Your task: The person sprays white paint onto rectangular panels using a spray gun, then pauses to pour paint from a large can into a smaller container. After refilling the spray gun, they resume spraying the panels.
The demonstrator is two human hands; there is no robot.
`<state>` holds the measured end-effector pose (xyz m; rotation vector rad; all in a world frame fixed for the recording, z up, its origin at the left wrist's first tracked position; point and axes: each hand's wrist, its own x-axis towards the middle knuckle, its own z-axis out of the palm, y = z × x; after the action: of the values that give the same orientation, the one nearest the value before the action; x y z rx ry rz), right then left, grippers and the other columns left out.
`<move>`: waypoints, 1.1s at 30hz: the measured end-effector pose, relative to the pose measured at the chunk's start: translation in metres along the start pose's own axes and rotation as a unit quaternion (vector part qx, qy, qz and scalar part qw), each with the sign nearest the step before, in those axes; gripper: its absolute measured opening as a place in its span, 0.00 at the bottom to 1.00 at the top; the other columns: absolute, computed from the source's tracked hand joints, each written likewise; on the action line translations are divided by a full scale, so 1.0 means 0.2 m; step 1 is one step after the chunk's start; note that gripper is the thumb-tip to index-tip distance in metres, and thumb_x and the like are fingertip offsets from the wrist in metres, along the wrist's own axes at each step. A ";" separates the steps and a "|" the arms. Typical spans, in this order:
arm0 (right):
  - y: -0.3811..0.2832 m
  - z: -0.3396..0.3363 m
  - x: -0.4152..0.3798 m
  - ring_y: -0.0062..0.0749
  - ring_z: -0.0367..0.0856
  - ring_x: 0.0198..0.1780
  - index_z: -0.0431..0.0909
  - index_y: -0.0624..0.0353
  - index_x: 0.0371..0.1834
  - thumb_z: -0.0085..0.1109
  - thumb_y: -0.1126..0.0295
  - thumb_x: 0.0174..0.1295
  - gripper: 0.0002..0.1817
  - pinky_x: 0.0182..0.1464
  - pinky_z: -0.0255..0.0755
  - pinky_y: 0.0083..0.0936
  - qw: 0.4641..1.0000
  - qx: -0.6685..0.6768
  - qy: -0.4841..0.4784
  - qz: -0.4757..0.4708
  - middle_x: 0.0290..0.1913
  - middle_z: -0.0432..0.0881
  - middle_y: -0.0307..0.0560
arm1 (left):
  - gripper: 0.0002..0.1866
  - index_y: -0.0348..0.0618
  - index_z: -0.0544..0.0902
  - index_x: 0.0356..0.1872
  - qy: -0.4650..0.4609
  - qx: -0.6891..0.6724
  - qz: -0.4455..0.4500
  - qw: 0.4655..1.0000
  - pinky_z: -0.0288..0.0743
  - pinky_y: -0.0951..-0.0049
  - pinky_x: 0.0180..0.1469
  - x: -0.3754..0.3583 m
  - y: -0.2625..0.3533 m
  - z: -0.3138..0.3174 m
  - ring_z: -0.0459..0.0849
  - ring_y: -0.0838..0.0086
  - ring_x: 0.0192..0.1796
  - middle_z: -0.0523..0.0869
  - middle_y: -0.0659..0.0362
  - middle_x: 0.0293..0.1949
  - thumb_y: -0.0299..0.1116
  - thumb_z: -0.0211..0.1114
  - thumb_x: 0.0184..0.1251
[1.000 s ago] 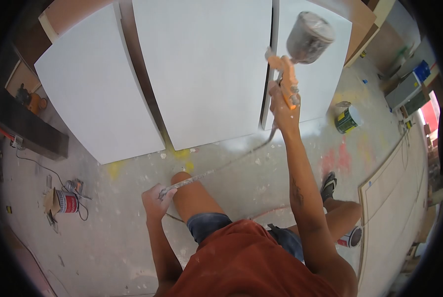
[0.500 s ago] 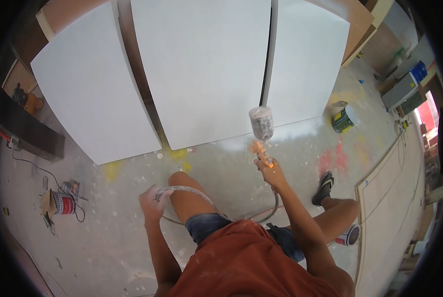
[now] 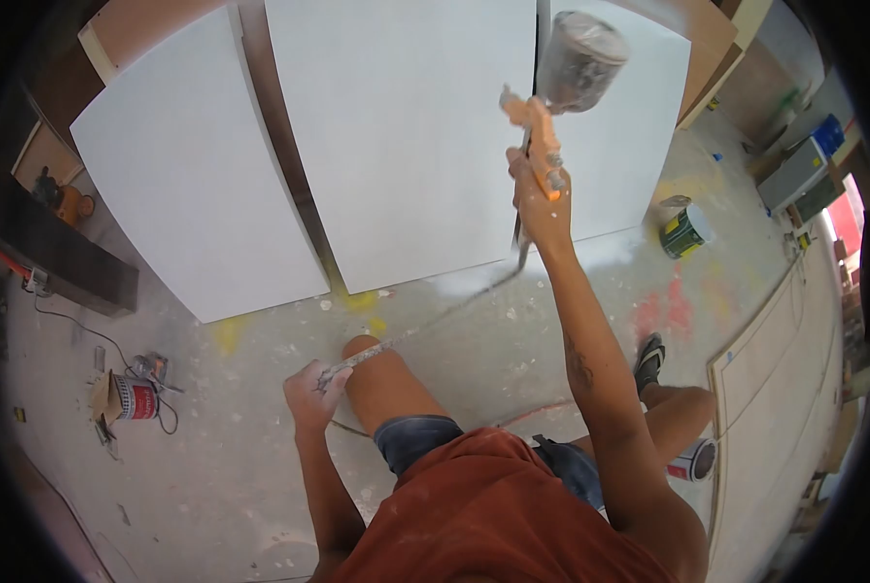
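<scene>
My right hand [image 3: 540, 202] grips an orange spray gun [image 3: 537, 136] with a clear paint cup [image 3: 579, 60] on top, raised high against the gap between the middle white panel [image 3: 406, 136] and the right white panel [image 3: 624, 146]. Its air hose [image 3: 425, 325] runs taut down to my left hand [image 3: 310, 394], which holds the hose beside my left knee. A third white panel [image 3: 187, 165] leans at the left. All three stand on the paint-spattered concrete floor [image 3: 221, 447].
A green and yellow paint can [image 3: 685, 233] stands on the floor right of the panels. A red and white can [image 3: 132, 398] with a cable lies at left. Another can [image 3: 692, 459] sits by my right leg. A large flat board [image 3: 775, 408] lies at right.
My right hand has swung the spray gun back up from near the floor to the top of the panels, pulling the hose straight. The left hand stays on the hose.
</scene>
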<state>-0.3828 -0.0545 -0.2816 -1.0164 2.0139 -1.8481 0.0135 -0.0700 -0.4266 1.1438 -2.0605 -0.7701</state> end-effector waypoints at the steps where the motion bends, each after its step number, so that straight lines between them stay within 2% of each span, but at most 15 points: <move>1: -0.02 0.01 0.02 0.19 0.64 0.25 0.76 0.64 0.32 0.62 0.63 0.71 0.14 0.29 0.64 0.26 0.999 0.048 0.017 -0.011 0.21 0.68 0.34 | 0.19 0.35 0.78 0.23 0.011 -0.001 0.000 1.000 0.62 0.69 0.24 0.00 0.00 0.00 0.63 0.73 0.20 0.70 0.56 0.16 0.39 0.78 0.59; 5: -0.01 -0.01 -0.08 0.17 0.64 0.25 0.77 0.63 0.32 0.61 0.65 0.72 0.13 0.29 0.64 0.24 0.996 0.059 0.028 -0.068 0.22 0.66 0.33 | 0.20 0.36 0.79 0.23 0.032 -0.035 -0.019 0.999 0.63 0.70 0.24 -0.01 0.00 -0.01 0.64 0.74 0.20 0.71 0.57 0.16 0.40 0.77 0.61; 8: 0.21 -0.08 -0.29 0.16 0.65 0.21 0.77 0.60 0.33 0.62 0.64 0.67 0.11 0.21 0.60 0.21 1.000 -0.003 -0.005 -0.018 0.21 0.70 0.31 | 0.20 0.36 0.80 0.24 0.037 -0.037 -0.040 0.998 0.64 0.71 0.25 -0.02 -0.04 -0.01 0.66 0.75 0.20 0.73 0.58 0.16 0.43 0.77 0.62; 9: 0.36 -0.14 -0.36 0.16 0.66 0.21 0.76 0.60 0.32 0.62 0.63 0.67 0.12 0.22 0.60 0.22 0.998 -0.035 -0.048 0.029 0.21 0.70 0.32 | 0.21 0.36 0.81 0.24 0.039 -0.044 -0.034 0.998 0.64 0.72 0.25 -0.02 -0.04 -0.01 0.66 0.76 0.21 0.73 0.58 0.17 0.44 0.77 0.62; 11: 0.44 -0.22 -0.52 0.22 0.71 0.30 0.78 0.65 0.34 0.62 0.62 0.69 0.15 0.34 0.68 0.27 0.970 -0.107 -0.120 0.179 0.27 0.74 0.36 | 0.21 0.37 0.81 0.24 0.040 -0.053 -0.028 0.997 0.64 0.72 0.26 -0.01 -0.05 0.00 0.67 0.77 0.21 0.74 0.58 0.17 0.45 0.77 0.62; 13: 0.58 -0.25 -0.65 0.18 0.67 0.21 0.76 0.61 0.30 0.63 0.57 0.67 0.17 0.21 0.61 0.23 0.959 -0.113 -0.142 0.218 0.21 0.73 0.36 | 0.21 0.36 0.81 0.25 0.026 -0.042 -0.026 0.998 0.64 0.72 0.26 -0.01 -0.06 0.00 0.66 0.77 0.22 0.72 0.58 0.17 0.44 0.77 0.62; 14: 0.62 -0.28 -0.69 0.18 0.67 0.21 0.76 0.61 0.30 0.63 0.57 0.67 0.17 0.21 0.61 0.23 0.959 -0.112 -0.142 0.218 0.21 0.73 0.36 | 0.21 0.36 0.81 0.25 0.026 -0.042 -0.026 0.998 0.64 0.72 0.26 -0.01 -0.05 0.00 0.66 0.77 0.22 0.72 0.58 0.17 0.44 0.77 0.62; 16: 0.59 -0.31 -0.73 0.25 0.74 0.30 0.79 0.65 0.34 0.64 0.56 0.66 0.19 0.34 0.69 0.28 0.883 -0.153 -0.200 0.396 0.27 0.79 0.39 | 0.21 0.35 0.80 0.25 0.010 -0.077 -0.037 0.996 0.63 0.71 0.26 -0.01 -0.01 0.00 0.65 0.76 0.22 0.71 0.58 0.17 0.43 0.77 0.61; 20: 0.65 -0.28 -0.70 0.25 0.74 0.29 0.80 0.65 0.34 0.64 0.54 0.66 0.20 0.34 0.69 0.28 0.881 -0.173 -0.221 0.381 0.27 0.79 0.39 | 0.20 0.34 0.79 0.24 0.010 -0.054 -0.029 0.998 0.64 0.71 0.25 -0.01 -0.02 0.01 0.66 0.76 0.22 0.71 0.58 0.17 0.41 0.77 0.60; 22: 0.54 -0.21 -0.59 0.22 0.72 0.28 0.80 0.64 0.33 0.65 0.56 0.66 0.19 0.33 0.68 0.28 0.940 -0.144 -0.158 0.265 0.26 0.77 0.39 | 0.21 0.35 0.78 0.24 -0.001 -0.070 -0.019 0.997 0.63 0.71 0.25 -0.01 -0.02 0.00 0.65 0.76 0.21 0.70 0.57 0.17 0.41 0.78 0.59; 24: 0.37 -0.11 -0.45 0.21 0.71 0.28 0.79 0.64 0.31 0.65 0.58 0.67 0.18 0.32 0.66 0.29 0.977 -0.050 -0.104 0.179 0.24 0.76 0.39 | 0.21 0.35 0.78 0.23 -0.001 -0.064 -0.014 0.998 0.63 0.71 0.25 -0.01 -0.01 -0.01 0.65 0.76 0.21 0.70 0.58 0.17 0.41 0.78 0.59; 26: 0.27 -0.06 -0.27 0.19 0.70 0.28 0.78 0.63 0.32 0.65 0.61 0.68 0.16 0.32 0.66 0.28 0.988 -0.082 -0.075 0.110 0.23 0.75 0.37 | 0.21 0.35 0.77 0.23 0.000 -0.057 -0.005 0.998 0.63 0.71 0.25 0.00 -0.01 -0.03 0.64 0.76 0.21 0.69 0.58 0.16 0.41 0.78 0.59; 28: 0.10 -0.02 -0.15 0.18 0.69 0.27 0.78 0.63 0.34 0.64 0.62 0.69 0.14 0.30 0.65 0.25 0.998 -0.029 -0.039 0.041 0.22 0.72 0.34 | 0.22 0.35 0.77 0.22 0.009 -0.066 -0.013 0.998 0.61 0.72 0.24 0.00 0.00 -0.04 0.63 0.78 0.21 0.68 0.60 0.15 0.42 0.78 0.59; 32: -0.04 0.02 -0.08 0.17 0.67 0.27 0.78 0.62 0.36 0.62 0.64 0.71 0.12 0.29 0.64 0.22 0.998 0.052 -0.001 0.022 0.22 0.68 0.33 | 0.23 0.36 0.77 0.22 0.026 -0.062 -0.006 0.998 0.60 0.73 0.23 0.00 -0.01 -0.04 0.62 0.80 0.21 0.68 0.61 0.15 0.43 0.79 0.60; 33: -0.02 0.02 -0.10 0.17 0.67 0.27 0.77 0.62 0.36 0.61 0.64 0.71 0.12 0.28 0.64 0.22 0.998 0.057 0.008 -0.013 0.22 0.67 0.33 | 0.20 0.37 0.79 0.23 0.030 -0.038 -0.009 0.999 0.63 0.73 0.24 -0.01 -0.03 -0.05 0.67 0.77 0.20 0.72 0.59 0.15 0.40 0.79 0.59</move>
<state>-0.3655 -0.0449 -0.2838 -1.0028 1.8872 -1.9662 0.0257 -0.0720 -0.4250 1.1308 -1.9577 -0.8074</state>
